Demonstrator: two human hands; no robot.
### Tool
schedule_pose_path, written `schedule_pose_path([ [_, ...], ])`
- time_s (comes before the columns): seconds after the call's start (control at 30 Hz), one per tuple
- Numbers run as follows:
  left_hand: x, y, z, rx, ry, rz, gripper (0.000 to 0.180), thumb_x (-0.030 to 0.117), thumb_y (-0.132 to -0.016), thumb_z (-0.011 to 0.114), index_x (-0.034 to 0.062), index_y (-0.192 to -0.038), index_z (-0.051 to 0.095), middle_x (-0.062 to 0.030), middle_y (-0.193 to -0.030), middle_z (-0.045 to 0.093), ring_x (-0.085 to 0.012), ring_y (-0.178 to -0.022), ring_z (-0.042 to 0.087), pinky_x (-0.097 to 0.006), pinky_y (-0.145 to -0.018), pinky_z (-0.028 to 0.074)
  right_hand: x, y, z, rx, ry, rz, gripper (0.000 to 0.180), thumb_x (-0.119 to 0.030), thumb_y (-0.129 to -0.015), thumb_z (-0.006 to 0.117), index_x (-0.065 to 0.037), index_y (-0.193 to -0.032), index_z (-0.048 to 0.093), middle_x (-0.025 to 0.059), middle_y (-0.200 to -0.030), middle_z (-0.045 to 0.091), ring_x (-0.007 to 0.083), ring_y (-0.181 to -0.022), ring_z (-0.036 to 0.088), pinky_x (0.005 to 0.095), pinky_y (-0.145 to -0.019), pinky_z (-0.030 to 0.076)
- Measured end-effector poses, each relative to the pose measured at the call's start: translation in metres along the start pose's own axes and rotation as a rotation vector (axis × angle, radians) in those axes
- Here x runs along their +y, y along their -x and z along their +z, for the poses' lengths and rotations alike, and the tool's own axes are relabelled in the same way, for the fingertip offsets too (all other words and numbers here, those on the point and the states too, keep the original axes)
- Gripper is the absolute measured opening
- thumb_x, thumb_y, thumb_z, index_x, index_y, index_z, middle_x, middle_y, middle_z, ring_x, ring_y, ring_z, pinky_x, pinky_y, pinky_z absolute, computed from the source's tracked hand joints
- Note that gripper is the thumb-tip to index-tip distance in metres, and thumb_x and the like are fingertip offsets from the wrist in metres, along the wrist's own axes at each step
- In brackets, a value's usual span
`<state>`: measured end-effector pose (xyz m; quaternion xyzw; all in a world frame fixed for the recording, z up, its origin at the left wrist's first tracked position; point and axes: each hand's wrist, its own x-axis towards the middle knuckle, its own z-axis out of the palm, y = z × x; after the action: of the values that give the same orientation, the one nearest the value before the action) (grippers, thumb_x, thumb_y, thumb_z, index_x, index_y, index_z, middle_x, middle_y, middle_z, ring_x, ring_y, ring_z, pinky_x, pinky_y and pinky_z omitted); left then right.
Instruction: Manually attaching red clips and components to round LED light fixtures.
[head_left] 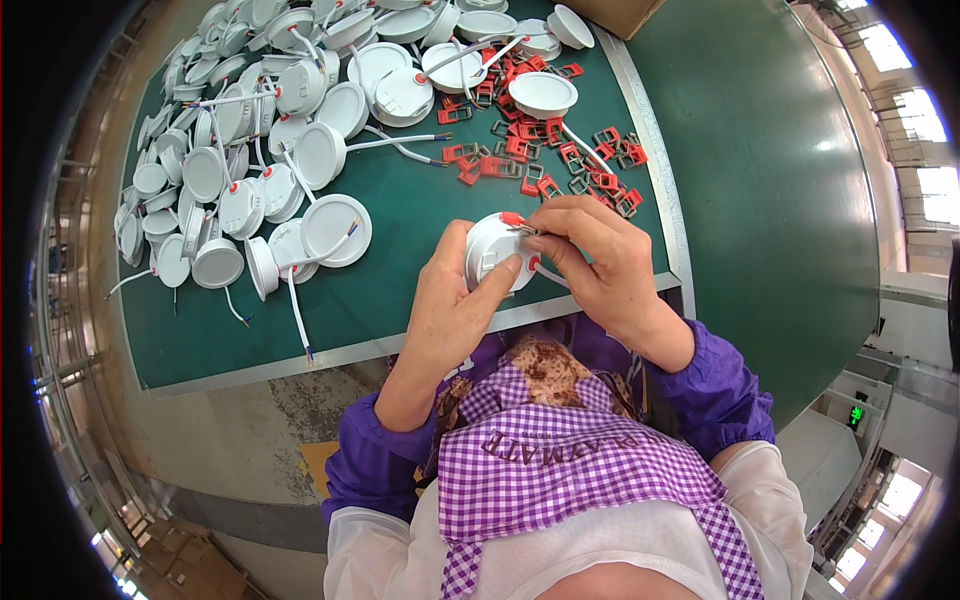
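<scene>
Green table (420,215) crowded: white lamps (250,150), red clips (540,150).

The lamp (495,252) in my left hand (450,310) is plain white, with a red clip (512,219) at its top edge under my right hand (600,265). The tabletop (400,215) is dark green with a pale grey metal rim. At ten to twelve o'clock lies a heap of white lamps (270,130), each with a small red dot and white leads tipped in bare copper. At one o'clock the loose clips (540,150) are red mixed with grey. My sleeves (715,385) are solid purple; my apron (560,470) is purple-and-white gingham over a white front. The box (615,12) at twelve o'clock is brown.
</scene>
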<state>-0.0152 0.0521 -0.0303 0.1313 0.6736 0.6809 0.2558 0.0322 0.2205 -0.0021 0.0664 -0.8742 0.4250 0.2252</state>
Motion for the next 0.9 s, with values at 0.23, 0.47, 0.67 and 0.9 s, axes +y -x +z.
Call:
schedule_pose_path([
  [0.23, 0.015, -0.002, 0.006, -0.015, -0.151, 0.015, 0.022, 0.010, -0.088, 0.066, -0.0003, -0.105, 0.056, -0.0040, -0.090, 0.061, -0.0069, -0.080, 0.058, -0.022, -0.066, 0.048, -0.002, 0.005, -0.007, -0.074, 0.086, 0.040, 0.015, 0.000, -0.079, 0.067, -0.001, -0.093, 0.063, 0.0098, -0.091, 0.065, 0.0267, -0.077, 0.065, 0.0334, -0.063, 0.052],
  [0.47, 0.024, -0.006, 0.007, -0.018, -0.207, 0.075, 0.025, 0.010, -0.085, 0.068, 0.0014, -0.107, 0.058, -0.0030, -0.089, 0.062, -0.0079, -0.078, 0.057, -0.024, -0.066, 0.048, -0.006, 0.007, -0.003, -0.005, 0.158, -0.008, 0.019, 0.002, -0.078, 0.067, -0.001, -0.096, 0.062, 0.0107, -0.090, 0.064, 0.0275, -0.075, 0.065, 0.0327, -0.062, 0.052],
  [0.67, 0.024, -0.004, -0.001, -0.080, -0.174, 0.179, 0.026, 0.010, -0.084, 0.068, 0.0024, -0.106, 0.057, -0.0070, -0.082, 0.064, -0.0102, -0.071, 0.059, -0.026, -0.062, 0.048, -0.003, 0.009, -0.006, -0.026, -0.181, 0.317, 0.025, 0.002, -0.081, 0.067, 0.000, -0.104, 0.061, 0.0100, -0.092, 0.065, 0.0176, -0.075, 0.067, 0.0279, -0.061, 0.052],
  [0.9, 0.025, 0.002, -0.001, -0.114, -0.146, 0.210, 0.024, 0.010, -0.085, 0.067, 0.0022, -0.106, 0.058, -0.0054, -0.085, 0.062, -0.0092, -0.076, 0.058, -0.026, -0.065, 0.047, -0.015, 0.001, -0.020, -0.152, -0.391, 0.533, 0.039, 0.001, -0.084, 0.066, 0.001, -0.122, 0.055, 0.0120, -0.102, 0.066, 0.0117, -0.073, 0.067, 0.0233, -0.062, 0.053],
])
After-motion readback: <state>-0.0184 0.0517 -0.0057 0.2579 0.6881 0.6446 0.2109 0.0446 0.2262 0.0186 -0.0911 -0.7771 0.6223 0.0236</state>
